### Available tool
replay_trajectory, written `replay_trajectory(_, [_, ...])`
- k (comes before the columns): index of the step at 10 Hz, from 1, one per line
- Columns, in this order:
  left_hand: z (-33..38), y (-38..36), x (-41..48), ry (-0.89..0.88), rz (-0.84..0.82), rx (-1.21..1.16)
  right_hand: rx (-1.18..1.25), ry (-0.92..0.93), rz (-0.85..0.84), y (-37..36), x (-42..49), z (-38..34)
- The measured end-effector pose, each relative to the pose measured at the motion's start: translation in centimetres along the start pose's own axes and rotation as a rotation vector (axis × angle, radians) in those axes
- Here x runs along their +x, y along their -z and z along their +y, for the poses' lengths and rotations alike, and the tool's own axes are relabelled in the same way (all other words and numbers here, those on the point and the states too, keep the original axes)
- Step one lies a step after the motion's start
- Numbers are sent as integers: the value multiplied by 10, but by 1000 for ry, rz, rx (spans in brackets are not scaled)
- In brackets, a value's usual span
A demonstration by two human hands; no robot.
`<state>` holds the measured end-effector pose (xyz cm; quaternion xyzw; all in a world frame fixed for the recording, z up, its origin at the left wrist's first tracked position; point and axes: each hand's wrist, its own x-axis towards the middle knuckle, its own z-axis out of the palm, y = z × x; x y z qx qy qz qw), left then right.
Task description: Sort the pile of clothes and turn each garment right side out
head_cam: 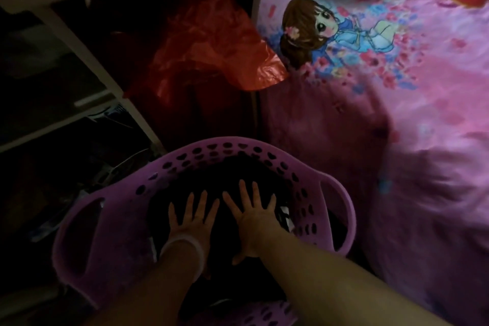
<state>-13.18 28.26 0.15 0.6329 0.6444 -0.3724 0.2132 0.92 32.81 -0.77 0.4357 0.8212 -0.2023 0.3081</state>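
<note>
Pink printed bedspread (397, 114), perforated purple plastic basket (264, 159), dark clothes (230, 185)

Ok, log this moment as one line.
left hand: fingers straight, spread over dark clothes | right hand: same | dark clothes: in purple basket | purple basket: beside pink bed

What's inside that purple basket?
Dark clothes fill the basket, with the left hand and right hand spread open over them. Whatever lies beneath the top layer is covered.
</note>
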Motion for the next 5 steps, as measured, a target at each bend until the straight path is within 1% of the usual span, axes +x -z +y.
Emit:
replay_trajectory(1, [-4,18,-6,-17,-117,68,-28,9,-117,13,-1,-2])
replay_trajectory(2, [-10,48,-20,-45,-227,121,27,60,-214,37,-15,2])
replay_trajectory(3, [-11,76,-31,-17,-212,88,152,98,-139,65,-38,17])
replay_trajectory(4, [-2,110,-46,-14,-81,58,305,174,70,96,-70,35])
replay_trajectory(5, [19,156,-65,-51,27,31,414,194,282,120,-99,51])
